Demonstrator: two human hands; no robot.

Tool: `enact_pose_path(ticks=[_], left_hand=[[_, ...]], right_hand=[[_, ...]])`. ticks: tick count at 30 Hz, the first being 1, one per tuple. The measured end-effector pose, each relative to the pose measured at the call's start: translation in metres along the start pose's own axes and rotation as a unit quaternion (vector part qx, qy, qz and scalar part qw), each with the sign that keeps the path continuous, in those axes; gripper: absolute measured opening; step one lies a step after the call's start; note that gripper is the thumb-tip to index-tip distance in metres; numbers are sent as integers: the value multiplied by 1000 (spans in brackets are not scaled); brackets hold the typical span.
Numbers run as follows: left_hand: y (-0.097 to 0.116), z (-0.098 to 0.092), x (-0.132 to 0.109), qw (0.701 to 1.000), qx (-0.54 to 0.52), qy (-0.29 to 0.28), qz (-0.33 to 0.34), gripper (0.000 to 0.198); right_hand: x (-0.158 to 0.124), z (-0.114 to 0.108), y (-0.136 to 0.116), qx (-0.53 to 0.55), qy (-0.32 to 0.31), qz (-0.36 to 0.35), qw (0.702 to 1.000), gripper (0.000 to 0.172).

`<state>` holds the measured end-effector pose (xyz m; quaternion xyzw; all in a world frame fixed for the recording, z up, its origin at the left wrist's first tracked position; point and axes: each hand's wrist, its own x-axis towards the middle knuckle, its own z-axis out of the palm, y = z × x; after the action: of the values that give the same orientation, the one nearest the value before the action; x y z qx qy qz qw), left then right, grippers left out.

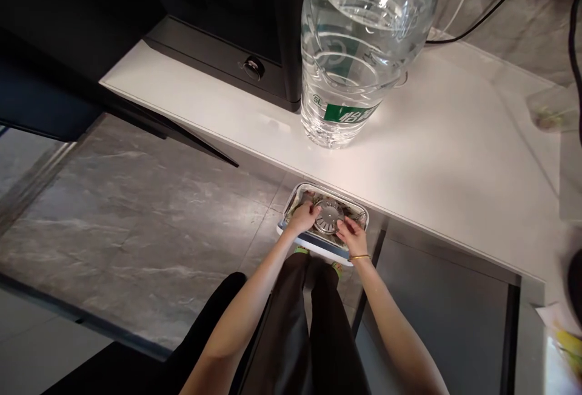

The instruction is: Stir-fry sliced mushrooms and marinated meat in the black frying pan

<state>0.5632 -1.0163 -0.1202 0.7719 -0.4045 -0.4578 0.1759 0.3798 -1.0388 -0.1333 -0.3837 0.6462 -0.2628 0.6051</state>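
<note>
A small bin lined with a pale bag (291,201) stands on the grey tiled floor just below the counter edge. Over it, a round metal sink strainer (328,216) is held between both hands. My left hand (303,218) grips the strainer's left side with curled fingers. My right hand (352,236), a gold bangle on its wrist, pinches the right side. Scraps lie in the bin under the strainer, too small to name.
A large clear water bottle with a green label (352,49) stands on the white counter (454,158). A black appliance with a knob (253,67) sits behind it. Dark cables run at the top right. My dark trousers (295,322) are below.
</note>
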Motion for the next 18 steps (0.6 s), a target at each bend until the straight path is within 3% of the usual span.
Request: enact_pose_path(ticks=[3, 6, 12, 16, 18], left_hand=[[2, -5, -5, 999, 1, 31, 44, 27], [1, -6, 2, 997, -17, 47, 50, 25], [-6, 2, 19, 998, -65, 6, 8, 29], [-7, 3, 17, 993, -105, -42, -40, 28], [-6, 1, 9, 991, -117, -49, -31, 30]], right_hand=[[5, 2, -6, -15, -34, -25, 999, 54], [13, 7, -11, -20, -25, -45, 998, 55], [21, 12, -13, -32, -44, -11, 998, 50], [18, 11, -19, -25, -13, 21, 999, 48], [14, 9, -23, -14, -24, 23, 999, 48]])
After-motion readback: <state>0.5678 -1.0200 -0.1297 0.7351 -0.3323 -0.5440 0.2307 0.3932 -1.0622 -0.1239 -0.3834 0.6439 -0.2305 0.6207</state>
